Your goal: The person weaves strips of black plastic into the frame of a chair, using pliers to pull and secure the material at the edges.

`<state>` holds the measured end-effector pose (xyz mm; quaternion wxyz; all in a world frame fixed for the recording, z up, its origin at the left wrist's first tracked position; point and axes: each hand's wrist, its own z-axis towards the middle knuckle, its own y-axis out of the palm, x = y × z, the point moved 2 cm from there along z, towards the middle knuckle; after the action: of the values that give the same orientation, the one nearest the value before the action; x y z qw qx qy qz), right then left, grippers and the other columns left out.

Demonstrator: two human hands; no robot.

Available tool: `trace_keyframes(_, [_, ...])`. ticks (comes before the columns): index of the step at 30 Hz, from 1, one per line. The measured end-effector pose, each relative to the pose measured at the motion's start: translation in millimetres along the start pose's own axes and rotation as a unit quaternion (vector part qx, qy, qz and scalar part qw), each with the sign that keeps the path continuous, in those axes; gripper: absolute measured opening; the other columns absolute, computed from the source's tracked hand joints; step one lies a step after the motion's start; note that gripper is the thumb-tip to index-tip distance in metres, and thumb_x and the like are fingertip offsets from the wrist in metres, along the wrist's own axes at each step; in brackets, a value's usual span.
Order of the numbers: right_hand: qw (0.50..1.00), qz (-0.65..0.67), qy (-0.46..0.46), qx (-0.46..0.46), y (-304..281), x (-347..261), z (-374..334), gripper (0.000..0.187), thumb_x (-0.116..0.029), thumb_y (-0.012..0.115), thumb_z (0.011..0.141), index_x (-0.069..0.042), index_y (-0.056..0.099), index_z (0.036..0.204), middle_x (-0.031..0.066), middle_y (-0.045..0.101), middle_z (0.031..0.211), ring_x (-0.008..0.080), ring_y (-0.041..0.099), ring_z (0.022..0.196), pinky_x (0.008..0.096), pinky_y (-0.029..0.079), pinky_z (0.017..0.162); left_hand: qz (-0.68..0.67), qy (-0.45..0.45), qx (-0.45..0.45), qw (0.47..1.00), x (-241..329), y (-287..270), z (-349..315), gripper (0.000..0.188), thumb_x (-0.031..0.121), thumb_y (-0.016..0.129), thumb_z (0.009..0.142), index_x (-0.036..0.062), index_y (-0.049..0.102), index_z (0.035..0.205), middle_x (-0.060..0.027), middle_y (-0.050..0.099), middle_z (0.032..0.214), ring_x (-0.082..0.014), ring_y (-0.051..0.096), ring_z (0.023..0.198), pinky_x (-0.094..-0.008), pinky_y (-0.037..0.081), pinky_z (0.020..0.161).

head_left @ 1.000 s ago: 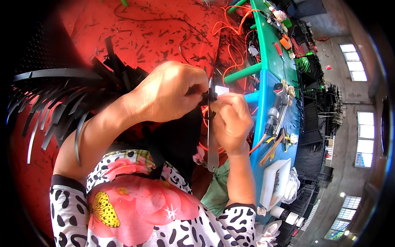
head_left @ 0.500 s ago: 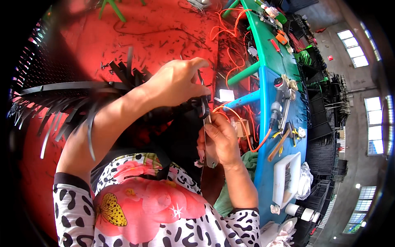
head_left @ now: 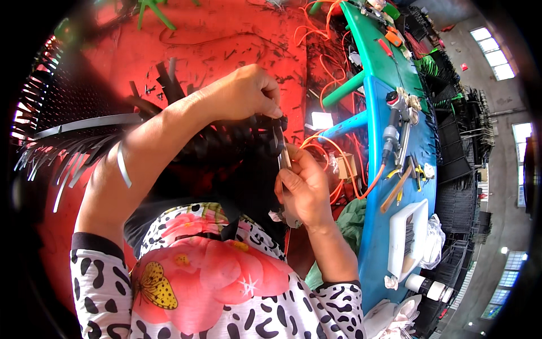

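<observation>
My left hand (head_left: 245, 93) is closed, thumb and fingertips pinched at a black strip end (head_left: 283, 121) on the edge of the dark woven piece over my lap. Just below, my right hand (head_left: 305, 186) grips a narrow metal tool (head_left: 280, 148), whose upper end meets the black edge; its exact kind is hard to make out. Loose flat black strips (head_left: 84, 155) fan out from the woven black panel (head_left: 70, 96) at the left, some lying against my left forearm. My left arm hides part of the work.
On the right stand a blue table (head_left: 372, 220) and a green table (head_left: 370, 45). They carry a power tool (head_left: 390, 133), a wooden-handled hammer (head_left: 397, 191), pliers (head_left: 418, 172) and a white tray (head_left: 398, 248). Orange hoses (head_left: 353, 175) hang beside them. Black scraps litter the red floor (head_left: 226, 53).
My left hand's fingers, spread apart before, have closed into a pinch at the black strip. My right hand keeps its hold on the tool. The whole view has shifted slightly.
</observation>
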<state>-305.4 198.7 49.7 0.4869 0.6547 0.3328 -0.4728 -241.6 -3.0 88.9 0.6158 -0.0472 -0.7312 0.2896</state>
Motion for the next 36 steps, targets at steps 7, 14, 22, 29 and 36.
trace_keyframes(7, [0.999, -0.024, 0.045, 0.015, -9, 2, -25, 0.035, -0.008, 0.054, 0.089, 0.005, 0.045, 0.121, 0.0029, 0.053, 0.077, 0.0070, 0.051, 0.059, 0.0193, 0.042, 0.052, -0.041, 0.059, -0.019, 0.997, 6, 6, -9, 0.014, 0.012, 0.066, 0.072, -0.0013, 0.064, 0.077, -0.0034, 0.060, 0.063, -0.0091, 0.055, 0.063, -0.0266, 0.045, 0.061])
trace_keyframes(14, [0.995, -0.087, -0.025, 0.045, -40, 29, -55, 0.030, -0.009, 0.052, 0.089, 0.006, 0.045, 0.114, 0.0117, 0.059, 0.079, 0.0169, 0.059, 0.067, 0.0279, 0.047, 0.060, -0.017, 0.073, 0.034, 0.997, 5, -2, -2, 0.015, 0.013, 0.061, 0.077, -0.0010, 0.061, 0.080, -0.0036, 0.057, 0.064, -0.0101, 0.055, 0.061, -0.0265, 0.045, 0.058])
trace_keyframes(22, [0.981, -0.117, -0.110, 0.110, -14, -44, 55, 0.026, -0.013, 0.061, 0.084, 0.002, 0.052, 0.102, 0.0006, 0.046, 0.066, 0.0072, 0.043, 0.052, 0.0215, 0.036, 0.047, -0.117, 0.102, 0.154, 0.976, 3, -7, -8, 0.010, 0.009, 0.059, 0.085, -0.0001, 0.060, 0.082, 0.0004, 0.055, 0.066, -0.0065, 0.052, 0.058, -0.0228, 0.045, 0.054])
trace_keyframes(29, [0.963, -0.261, -0.070, 0.014, -2, -48, 101, 0.012, -0.006, 0.067, 0.077, 0.000, 0.062, 0.086, -0.0041, 0.047, 0.061, 0.0039, 0.046, 0.054, 0.0222, 0.037, 0.042, -0.173, 0.139, 0.167, 0.961, 3, -6, -5, 0.008, 0.006, 0.057, 0.087, -0.0019, 0.060, 0.085, -0.0022, 0.059, 0.070, -0.0073, 0.056, 0.063, -0.0215, 0.047, 0.057])
trace_keyframes(36, [0.960, -0.207, -0.169, 0.086, -15, -37, 101, 0.019, -0.006, 0.062, 0.081, -0.006, 0.048, 0.068, -0.0049, 0.045, 0.060, 0.0030, 0.040, 0.055, 0.0208, 0.033, 0.050, 0.037, 0.298, 0.288, 0.909, 18, -6, -25, 0.006, 0.002, 0.061, 0.078, -0.0006, 0.059, 0.084, -0.0066, 0.060, 0.073, -0.0160, 0.059, 0.065, -0.0263, 0.050, 0.065])
